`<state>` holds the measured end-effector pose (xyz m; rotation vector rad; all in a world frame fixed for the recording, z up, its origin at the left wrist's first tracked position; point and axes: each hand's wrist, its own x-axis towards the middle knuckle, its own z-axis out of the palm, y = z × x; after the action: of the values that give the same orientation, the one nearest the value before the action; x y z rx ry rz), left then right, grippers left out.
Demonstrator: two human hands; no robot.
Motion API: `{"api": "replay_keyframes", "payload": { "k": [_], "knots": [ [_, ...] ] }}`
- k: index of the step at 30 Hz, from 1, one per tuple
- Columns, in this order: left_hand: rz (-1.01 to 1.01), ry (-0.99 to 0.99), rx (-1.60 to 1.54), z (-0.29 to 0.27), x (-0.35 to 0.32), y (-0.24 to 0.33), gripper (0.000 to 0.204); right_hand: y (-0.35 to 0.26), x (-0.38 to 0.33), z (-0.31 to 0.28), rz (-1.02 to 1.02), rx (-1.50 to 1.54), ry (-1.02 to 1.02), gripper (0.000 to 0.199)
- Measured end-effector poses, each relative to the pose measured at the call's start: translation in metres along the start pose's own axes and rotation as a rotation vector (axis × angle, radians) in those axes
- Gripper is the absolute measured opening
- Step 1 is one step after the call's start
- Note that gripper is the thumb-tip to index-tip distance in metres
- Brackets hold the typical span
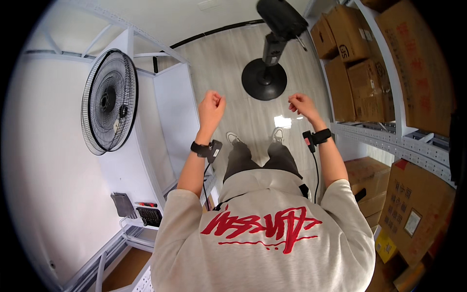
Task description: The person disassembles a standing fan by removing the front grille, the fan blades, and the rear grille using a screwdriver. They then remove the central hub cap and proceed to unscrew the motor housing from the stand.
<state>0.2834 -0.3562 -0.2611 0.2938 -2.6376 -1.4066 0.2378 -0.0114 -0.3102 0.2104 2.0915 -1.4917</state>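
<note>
My left hand [212, 109] is held out in the air over the floor, fingers curled in loosely, and I see nothing in it. At about the same height my right hand [301, 104] has its fingers bent inward, also with nothing visible in them. Just beyond my right hand stands a black fan stand [265, 80] with a round base, its motor head [282, 19] tilted at the top. To the left of my left hand, a round black wire fan grille [109, 102] rests on a white shelf.
Screwdrivers [146, 204] and a black bit case [149, 216] lie on the white shelf [146, 170] near a grey flat piece [123, 204]. On the right, a metal rack [389, 138] carries several cardboard boxes [362, 73]. Another large carton [411, 209] sits lower down.
</note>
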Motion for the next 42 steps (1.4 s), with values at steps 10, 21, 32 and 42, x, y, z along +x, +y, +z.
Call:
{"api": "replay_keyframes", "payload": {
  "k": [10, 21, 32, 42],
  "knots": [
    [-0.022, -0.163, -0.07, 0.115, -0.013, 0.081, 0.011, 0.067, -0.026, -0.116, 0.057, 0.135, 0.072, 0.026],
    [-0.008, -0.166, -0.03, 0.14, -0.014, 0.101, 0.011, 0.081, -0.03, -0.151, 0.027, 0.183, 0.052, 0.023],
    [0.084, -0.151, 0.044, 0.176, -0.006, 0.108, 0.01, 0.107, -0.024, -0.168, 0.094, 0.181, 0.03, 0.021],
    [0.071, -0.136, 0.097, 0.157, -0.011, 0.116, 0.009, 0.118, -0.018, -0.157, 0.114, 0.161, -0.067, 0.022]
  ]
}}
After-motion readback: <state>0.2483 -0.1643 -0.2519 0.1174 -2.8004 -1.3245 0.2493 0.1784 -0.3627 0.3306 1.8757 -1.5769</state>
